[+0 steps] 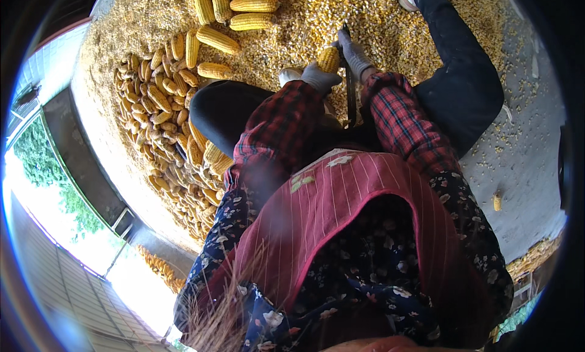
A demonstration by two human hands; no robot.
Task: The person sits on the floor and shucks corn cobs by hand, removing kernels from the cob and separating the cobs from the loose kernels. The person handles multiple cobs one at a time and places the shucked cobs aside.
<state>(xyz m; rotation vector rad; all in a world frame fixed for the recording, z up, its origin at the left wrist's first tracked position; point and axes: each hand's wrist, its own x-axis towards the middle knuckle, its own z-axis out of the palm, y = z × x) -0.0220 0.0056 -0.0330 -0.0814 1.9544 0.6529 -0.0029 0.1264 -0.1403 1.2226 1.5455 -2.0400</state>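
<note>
In the head view my left hand [321, 77], in a grey glove, grips a yellow corn cob [328, 60] from below. Close beside it on the right, my right hand [355, 54], also gloved, lies at the upper part of a narrow dark bar [351, 93] that stretches down between my legs. The right fingers are bent around or over a dark part there; exactly how they hold it is hidden. The cob's right side is near the bar and the right fingers; whether they touch cannot be told. Loose corn kernels [306, 23] cover the floor around both hands.
Whole corn cobs [253, 4] lie above my left knee. A large heap of cobs [157, 98] spreads to the left. My bent legs flank the hands. On the grey concrete floor [516, 169] at right are scattered kernels and a small cob piece [497, 202].
</note>
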